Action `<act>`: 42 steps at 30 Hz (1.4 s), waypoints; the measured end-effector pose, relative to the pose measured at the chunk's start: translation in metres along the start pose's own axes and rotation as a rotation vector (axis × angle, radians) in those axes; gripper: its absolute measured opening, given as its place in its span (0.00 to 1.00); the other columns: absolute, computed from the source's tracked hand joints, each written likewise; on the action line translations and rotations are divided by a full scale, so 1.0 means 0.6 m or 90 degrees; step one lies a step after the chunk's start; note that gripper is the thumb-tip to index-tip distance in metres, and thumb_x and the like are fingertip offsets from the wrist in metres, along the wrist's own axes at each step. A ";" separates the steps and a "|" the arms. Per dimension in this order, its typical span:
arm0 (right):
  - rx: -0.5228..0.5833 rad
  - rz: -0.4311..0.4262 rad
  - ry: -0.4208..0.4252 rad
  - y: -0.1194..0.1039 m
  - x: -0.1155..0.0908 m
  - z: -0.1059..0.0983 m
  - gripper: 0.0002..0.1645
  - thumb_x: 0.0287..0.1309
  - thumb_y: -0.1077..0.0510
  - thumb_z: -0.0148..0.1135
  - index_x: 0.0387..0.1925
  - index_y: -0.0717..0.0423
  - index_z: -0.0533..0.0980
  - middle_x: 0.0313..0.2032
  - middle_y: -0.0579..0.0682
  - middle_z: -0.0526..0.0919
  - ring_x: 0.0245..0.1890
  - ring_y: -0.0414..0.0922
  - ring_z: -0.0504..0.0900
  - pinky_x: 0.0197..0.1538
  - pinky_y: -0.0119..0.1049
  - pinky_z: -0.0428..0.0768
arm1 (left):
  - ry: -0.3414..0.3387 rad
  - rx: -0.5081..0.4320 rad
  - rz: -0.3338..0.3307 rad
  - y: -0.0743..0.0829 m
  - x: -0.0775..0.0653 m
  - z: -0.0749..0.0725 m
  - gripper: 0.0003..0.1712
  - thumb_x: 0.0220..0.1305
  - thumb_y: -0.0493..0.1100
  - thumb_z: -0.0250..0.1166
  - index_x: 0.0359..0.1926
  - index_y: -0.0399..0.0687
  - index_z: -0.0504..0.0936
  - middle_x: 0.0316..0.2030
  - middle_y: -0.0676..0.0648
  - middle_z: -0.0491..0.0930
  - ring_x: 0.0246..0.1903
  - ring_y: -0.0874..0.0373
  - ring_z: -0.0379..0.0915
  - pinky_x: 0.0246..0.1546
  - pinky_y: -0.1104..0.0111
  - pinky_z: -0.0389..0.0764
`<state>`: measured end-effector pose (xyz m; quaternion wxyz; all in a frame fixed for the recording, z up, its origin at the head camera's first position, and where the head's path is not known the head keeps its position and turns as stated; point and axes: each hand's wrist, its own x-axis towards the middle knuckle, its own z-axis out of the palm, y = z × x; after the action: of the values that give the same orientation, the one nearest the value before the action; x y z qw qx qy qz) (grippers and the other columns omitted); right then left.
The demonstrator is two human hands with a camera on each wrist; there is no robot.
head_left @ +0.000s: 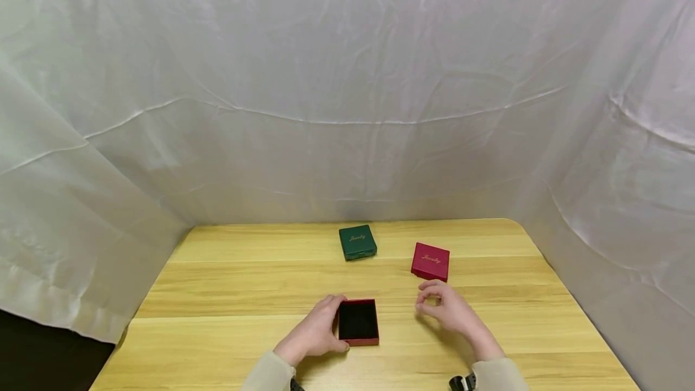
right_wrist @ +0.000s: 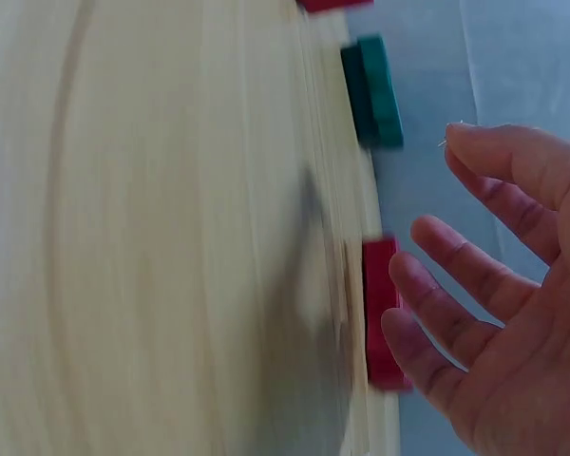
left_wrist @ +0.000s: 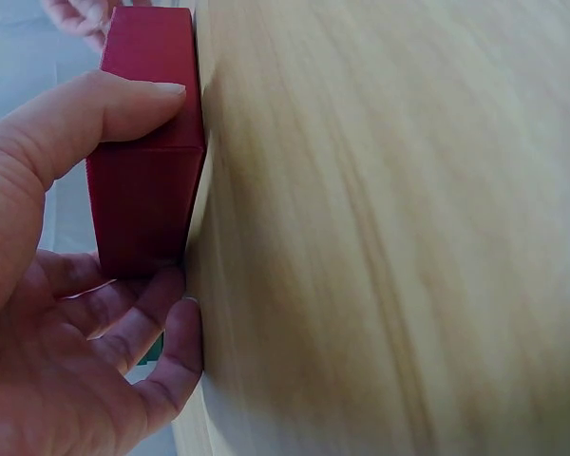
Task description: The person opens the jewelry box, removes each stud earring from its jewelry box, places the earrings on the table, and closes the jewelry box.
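Observation:
An open red jewelry box [head_left: 358,343] with a black inner pad [head_left: 358,318] sits at the front middle of the table. My left hand [head_left: 318,330] grips its left side, thumb on the near wall and fingers at the far one; in the left wrist view the thumb lies on the red wall [left_wrist: 147,204]. To the right, my right hand [head_left: 447,309] is held above the table. Its thumb and index finger pinch a tiny glinting thing [right_wrist: 461,123], too small to identify. Just beyond that hand lies a red square lettered piece [head_left: 431,261]; whether lid or whole box, I cannot tell.
A green lettered jewelry box [head_left: 358,242] lies near the back edge of the wooden table [head_left: 244,276]. Pale cloth [head_left: 347,77] hangs behind the table and along both sides.

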<state>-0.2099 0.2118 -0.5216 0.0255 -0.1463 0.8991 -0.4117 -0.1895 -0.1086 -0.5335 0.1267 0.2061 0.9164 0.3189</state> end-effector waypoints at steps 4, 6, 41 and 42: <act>-0.022 0.028 0.036 0.019 -0.013 -0.023 0.07 0.55 0.60 0.71 0.26 0.47 0.80 0.54 0.60 0.78 0.55 0.62 0.74 0.53 0.55 0.75 | 0.003 -0.006 0.000 0.001 -0.002 0.000 0.54 0.43 0.47 0.80 0.69 0.36 0.64 0.64 0.39 0.67 0.63 0.43 0.63 0.59 0.50 0.70; -0.034 0.038 0.050 0.030 -0.019 -0.035 0.06 0.55 0.60 0.70 0.26 0.48 0.80 0.54 0.62 0.77 0.55 0.63 0.74 0.54 0.57 0.75 | 0.004 -0.008 0.000 0.001 -0.002 0.000 0.54 0.44 0.47 0.80 0.69 0.36 0.63 0.64 0.39 0.67 0.63 0.43 0.63 0.60 0.50 0.70; -0.121 0.137 0.069 0.118 -0.052 -0.110 0.03 0.55 0.62 0.70 0.27 0.58 0.83 0.52 0.69 0.76 0.49 0.64 0.77 0.53 0.59 0.73 | 0.012 -0.004 0.004 -0.003 0.000 0.002 0.55 0.43 0.46 0.80 0.69 0.36 0.63 0.66 0.37 0.65 0.65 0.42 0.61 0.61 0.49 0.68; -0.122 0.137 0.068 0.119 -0.052 -0.110 0.03 0.55 0.62 0.69 0.27 0.58 0.83 0.52 0.69 0.76 0.48 0.64 0.78 0.53 0.59 0.73 | 0.011 -0.004 0.003 -0.002 0.000 0.002 0.55 0.43 0.46 0.80 0.70 0.36 0.63 0.66 0.37 0.65 0.65 0.42 0.61 0.61 0.49 0.68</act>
<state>-0.2083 0.3132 -0.5336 0.0074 -0.0286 0.9449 -0.3259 -0.1897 -0.1090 -0.5351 0.1188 0.2049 0.9159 0.3240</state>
